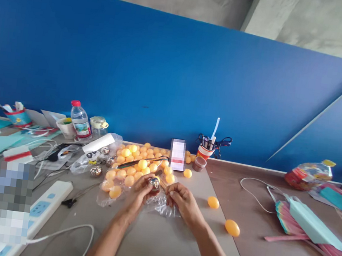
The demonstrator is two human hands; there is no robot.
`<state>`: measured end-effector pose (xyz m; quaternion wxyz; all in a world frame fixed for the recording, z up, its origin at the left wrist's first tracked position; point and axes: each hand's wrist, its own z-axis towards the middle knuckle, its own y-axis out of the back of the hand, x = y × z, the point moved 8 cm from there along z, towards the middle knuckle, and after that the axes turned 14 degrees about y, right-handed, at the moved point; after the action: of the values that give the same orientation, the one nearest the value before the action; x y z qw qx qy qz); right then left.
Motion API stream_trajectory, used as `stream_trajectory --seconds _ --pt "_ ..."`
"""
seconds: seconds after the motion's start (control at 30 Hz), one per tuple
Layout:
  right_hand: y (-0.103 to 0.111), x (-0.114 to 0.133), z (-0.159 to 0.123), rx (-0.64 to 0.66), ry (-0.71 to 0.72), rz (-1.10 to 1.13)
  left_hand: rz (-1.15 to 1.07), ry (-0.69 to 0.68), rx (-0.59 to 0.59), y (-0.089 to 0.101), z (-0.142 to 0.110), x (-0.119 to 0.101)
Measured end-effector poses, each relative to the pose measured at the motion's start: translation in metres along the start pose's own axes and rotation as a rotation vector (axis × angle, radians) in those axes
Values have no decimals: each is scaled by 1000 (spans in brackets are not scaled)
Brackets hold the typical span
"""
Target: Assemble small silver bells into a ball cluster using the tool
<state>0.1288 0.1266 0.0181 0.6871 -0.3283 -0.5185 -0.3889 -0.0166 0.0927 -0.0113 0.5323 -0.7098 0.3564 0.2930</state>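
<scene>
My left hand (138, 194) is wrapped round a shiny ball (153, 184) with a mirror-like, brownish-silver surface. Just to its right, the fingers of my right hand (181, 198) are pinched on a thin brown stick-like thing (163, 182), whose kind I cannot make out. Behind both hands lies a heap of orange table tennis balls (129, 180) on clear plastic. Crumpled clear plastic (164, 205) also shows beneath my hands. More shiny balls, one of them a patterned metallic ball (96, 171), rest to the left of the heap.
A phone (177, 156) with a blurred screen stands behind the heap. Beside it are a small brown tub (199, 163) and a cup with scissors (205, 151). Loose orange balls (213, 202) lie rightward. At left are a power strip (46, 206), cables and a water bottle (81, 121).
</scene>
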Motion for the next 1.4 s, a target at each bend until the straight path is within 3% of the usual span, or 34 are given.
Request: stream_trajectory --seconds 0.2,0.3,0.57,0.8,0.93,1.4 --pt "-2 -1 1 -129 7 383 68 -20 58 -6 -1 0" --pt "-5 -4 2 -143 7 453 84 -10 72 -11 -2 0" --pt "-9 -5 -2 -117 -87 356 162 35 86 -11 -1 7" --pt "-2 -4 -1 -149 -27 107 226 11 146 -14 -2 8" --pt "-4 -1 -1 -120 -25 14 250 18 120 -13 -2 8" --pt "-2 -12 -2 -132 -85 5 376 -46 62 -15 0 5"
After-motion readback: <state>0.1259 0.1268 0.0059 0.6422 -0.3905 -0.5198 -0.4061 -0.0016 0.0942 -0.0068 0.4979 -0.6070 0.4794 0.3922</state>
